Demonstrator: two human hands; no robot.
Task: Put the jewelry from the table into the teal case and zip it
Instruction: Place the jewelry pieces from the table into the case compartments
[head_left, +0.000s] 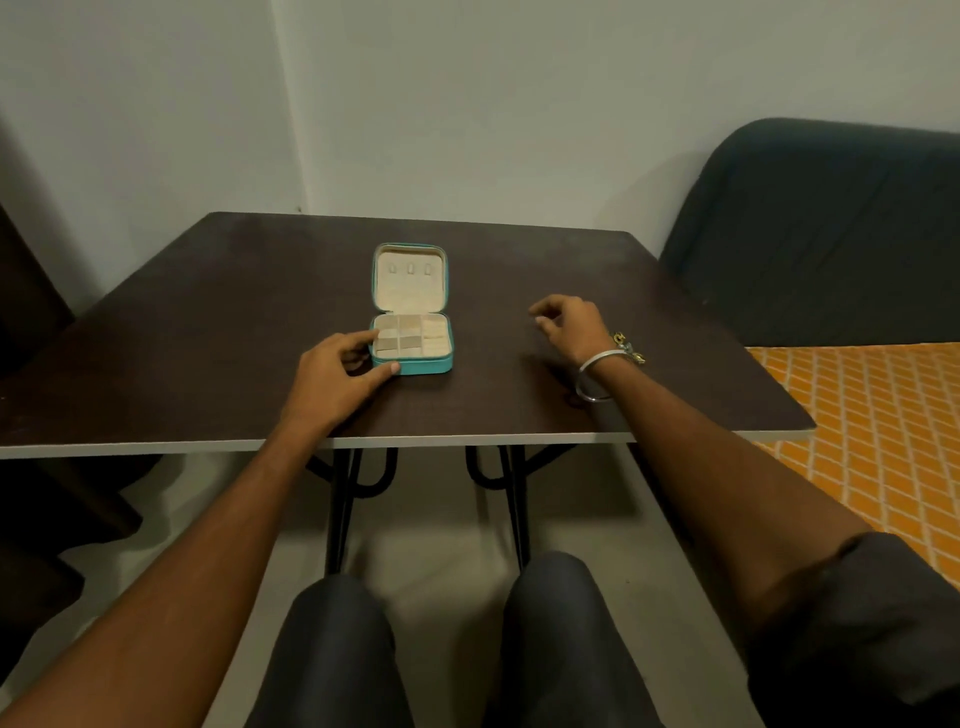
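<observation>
The teal case lies open in the middle of the dark table, its lid flat behind it and its cream compartments showing no jewelry that I can make out. My left hand holds its front-left corner, thumb along the front wall and index finger on the left rim. My right hand hovers over the table to the right of the case, fingers loosely curled, nothing visible in them. A gold piece of jewelry lies on the table just behind my right wrist, partly hidden by it.
A silver bangle circles my right wrist. The table's white front edge runs just past my forearms. A dark cushion and an orange patterned cover lie at the right. A wall corner stands behind the table.
</observation>
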